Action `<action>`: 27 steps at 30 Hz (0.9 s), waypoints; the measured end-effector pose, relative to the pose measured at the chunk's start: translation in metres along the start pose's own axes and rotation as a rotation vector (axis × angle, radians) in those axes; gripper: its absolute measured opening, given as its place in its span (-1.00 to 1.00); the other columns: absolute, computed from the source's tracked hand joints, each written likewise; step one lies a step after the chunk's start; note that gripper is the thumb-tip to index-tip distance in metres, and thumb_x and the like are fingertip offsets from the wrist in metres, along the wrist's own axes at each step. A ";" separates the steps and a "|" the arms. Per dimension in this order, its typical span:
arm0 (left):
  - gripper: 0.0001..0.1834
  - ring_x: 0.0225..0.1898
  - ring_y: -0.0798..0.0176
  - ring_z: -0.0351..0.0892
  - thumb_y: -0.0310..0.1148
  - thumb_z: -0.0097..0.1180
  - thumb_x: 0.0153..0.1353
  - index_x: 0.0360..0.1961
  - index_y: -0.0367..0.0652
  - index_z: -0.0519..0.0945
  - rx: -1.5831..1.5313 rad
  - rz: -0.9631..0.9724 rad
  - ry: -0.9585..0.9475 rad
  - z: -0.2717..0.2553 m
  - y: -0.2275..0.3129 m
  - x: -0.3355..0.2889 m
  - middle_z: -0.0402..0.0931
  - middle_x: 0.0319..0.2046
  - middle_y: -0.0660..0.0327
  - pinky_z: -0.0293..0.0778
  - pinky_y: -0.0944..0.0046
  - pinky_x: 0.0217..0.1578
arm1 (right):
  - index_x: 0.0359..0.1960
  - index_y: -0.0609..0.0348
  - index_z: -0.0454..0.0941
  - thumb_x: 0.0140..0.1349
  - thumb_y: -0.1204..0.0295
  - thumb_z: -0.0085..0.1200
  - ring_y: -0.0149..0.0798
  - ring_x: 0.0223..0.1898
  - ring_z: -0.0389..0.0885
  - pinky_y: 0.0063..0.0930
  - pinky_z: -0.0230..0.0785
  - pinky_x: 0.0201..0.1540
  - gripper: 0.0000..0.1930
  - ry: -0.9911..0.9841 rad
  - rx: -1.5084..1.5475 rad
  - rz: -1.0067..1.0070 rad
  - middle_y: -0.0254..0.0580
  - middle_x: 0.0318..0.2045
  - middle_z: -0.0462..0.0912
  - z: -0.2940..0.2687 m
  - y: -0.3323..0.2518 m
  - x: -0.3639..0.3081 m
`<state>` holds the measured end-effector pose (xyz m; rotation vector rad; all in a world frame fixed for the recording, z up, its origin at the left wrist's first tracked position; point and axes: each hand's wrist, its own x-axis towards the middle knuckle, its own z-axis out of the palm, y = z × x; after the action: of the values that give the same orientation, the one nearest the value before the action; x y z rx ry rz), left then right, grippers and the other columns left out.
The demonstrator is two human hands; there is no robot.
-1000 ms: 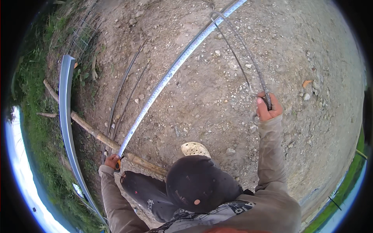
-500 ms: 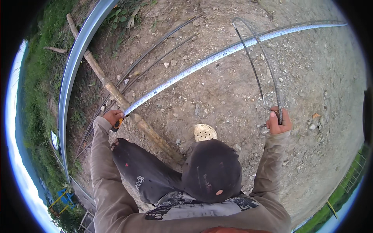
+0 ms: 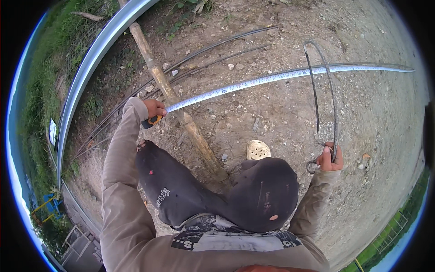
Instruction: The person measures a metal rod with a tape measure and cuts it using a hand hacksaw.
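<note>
My left hand (image 3: 155, 109) is closed on a tape measure (image 3: 151, 121) with a black and orange case. Its blade (image 3: 240, 86) is drawn out far to the right, with a thin rod running along it at the far end. Closed too, my right hand (image 3: 330, 157) grips a dark bent metal rod (image 3: 335, 109). That rod makes a long narrow loop, with a curl near my fingers, and crosses the tape blade. Beneath the blade near my left hand lies a wooden pole (image 3: 199, 138).
Several thin metal rods (image 3: 213, 45) lie on the dirt at the far left. A shiny metal channel (image 3: 74, 99) arcs along the left side, grass beyond it. One pale perforated clog (image 3: 258, 150) shows beside my knee. Stones dot the ground.
The view has shifted, so the pole and rods appear farther right. Both hands keep their grips; the tape stays drawn out, and the bent rod still crosses it.
</note>
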<state>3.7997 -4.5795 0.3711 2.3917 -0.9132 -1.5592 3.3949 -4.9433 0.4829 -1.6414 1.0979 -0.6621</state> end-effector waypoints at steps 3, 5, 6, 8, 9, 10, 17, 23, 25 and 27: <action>-0.71 -0.46 0.33 0.45 -0.14 0.00 0.11 -0.31 -0.11 0.58 0.041 -0.084 -0.118 -0.001 -0.015 -0.017 0.52 -0.49 0.24 0.37 0.29 -0.40 | -0.35 0.26 0.45 0.09 0.43 0.00 -0.57 -0.76 0.22 -0.66 0.08 -0.73 -0.85 -0.021 -0.002 -0.042 -0.41 -0.73 0.30 0.013 -0.006 -0.010; -0.72 -0.46 0.33 0.46 -0.14 0.01 0.10 -0.31 -0.08 0.59 0.069 -0.049 -0.015 0.005 -0.037 -0.024 0.53 -0.50 0.24 0.37 0.30 -0.42 | -0.35 0.26 0.44 0.09 0.43 0.00 -0.57 -0.76 0.22 -0.66 0.08 -0.73 -0.85 -0.038 -0.010 -0.059 -0.41 -0.73 0.30 0.024 -0.011 -0.016; -0.72 -0.46 0.33 0.46 -0.14 0.01 0.10 -0.31 -0.08 0.59 0.057 -0.045 -0.015 0.009 -0.047 -0.028 0.53 -0.50 0.24 0.37 0.30 -0.42 | -0.35 0.26 0.44 0.10 0.44 0.00 -0.57 -0.76 0.21 -0.66 0.07 -0.73 -0.85 -0.041 -0.009 -0.071 -0.40 -0.73 0.30 0.028 -0.013 -0.019; -0.74 -0.46 0.34 0.46 -0.14 0.02 0.09 -0.35 -0.07 0.59 -0.021 -0.027 -0.027 0.012 -0.063 -0.036 0.52 -0.52 0.24 0.36 0.31 -0.42 | -0.33 0.27 0.43 0.11 0.45 -0.02 -0.58 -0.78 0.16 -0.65 0.07 -0.74 -0.85 -0.054 -0.026 -0.078 -0.42 -0.76 0.27 0.045 -0.018 -0.026; -0.75 -0.46 0.33 0.45 -0.15 0.02 0.09 -0.38 -0.07 0.59 -0.050 -0.051 -0.039 0.014 -0.072 -0.042 0.52 -0.52 0.24 0.36 0.29 -0.42 | -0.31 0.29 0.41 0.13 0.46 -0.04 -0.59 -0.79 0.11 -0.64 0.07 -0.74 -0.85 -0.064 -0.035 -0.084 -0.44 -0.78 0.23 0.055 -0.021 -0.030; -0.75 -0.46 0.33 0.45 -0.15 0.02 0.09 -0.38 -0.07 0.59 -0.055 -0.032 -0.041 0.016 -0.082 -0.043 0.52 -0.52 0.24 0.36 0.29 -0.42 | -0.31 0.29 0.41 0.13 0.46 -0.04 -0.59 -0.79 0.11 -0.64 0.07 -0.74 -0.85 -0.055 -0.050 -0.091 -0.44 -0.78 0.23 0.063 -0.026 -0.033; -0.74 -0.45 0.29 0.45 -0.15 -0.02 0.11 -0.45 -0.09 0.59 -0.098 -0.031 0.042 0.013 -0.108 -0.035 0.50 -0.54 0.23 0.34 0.26 -0.37 | -0.36 0.23 0.47 0.09 0.42 0.03 -0.60 -0.70 0.25 -0.69 0.08 -0.67 -0.85 -0.147 -0.074 -0.085 -0.46 -0.71 0.35 0.096 -0.050 -0.056; -0.73 -0.48 0.30 0.46 -0.19 -0.04 0.11 -0.43 -0.14 0.58 -0.103 -0.086 0.131 0.028 -0.130 -0.047 0.51 -0.54 0.23 0.37 0.29 -0.41 | -0.32 0.19 0.50 0.08 0.37 0.04 -0.54 -0.55 0.31 -0.59 0.20 -0.49 -0.82 -0.391 -0.079 -0.006 -0.40 -0.63 0.43 0.119 -0.045 -0.065; -0.72 -0.47 0.29 0.46 -0.19 -0.06 0.11 -0.45 -0.15 0.58 -0.056 -0.079 0.124 0.023 -0.118 -0.047 0.51 -0.54 0.21 0.36 0.29 -0.39 | -0.31 0.18 0.51 0.09 0.35 0.04 -0.54 -0.55 0.32 -0.58 0.21 -0.49 -0.81 -0.413 -0.103 -0.081 -0.38 -0.63 0.43 0.115 -0.036 -0.060; -0.72 -0.48 0.30 0.46 -0.19 -0.06 0.12 -0.45 -0.16 0.58 -0.109 -0.103 0.085 0.019 -0.112 -0.042 0.51 -0.54 0.23 0.36 0.29 -0.39 | -0.31 0.16 0.51 0.10 0.33 0.04 -0.53 -0.55 0.32 -0.58 0.22 -0.49 -0.80 -0.455 -0.127 -0.145 -0.36 -0.63 0.43 0.109 -0.033 -0.056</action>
<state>3.8169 -4.4626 0.3470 2.4419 -0.6813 -1.4862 3.4724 -4.8435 0.4814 -1.8753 0.7062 -0.2874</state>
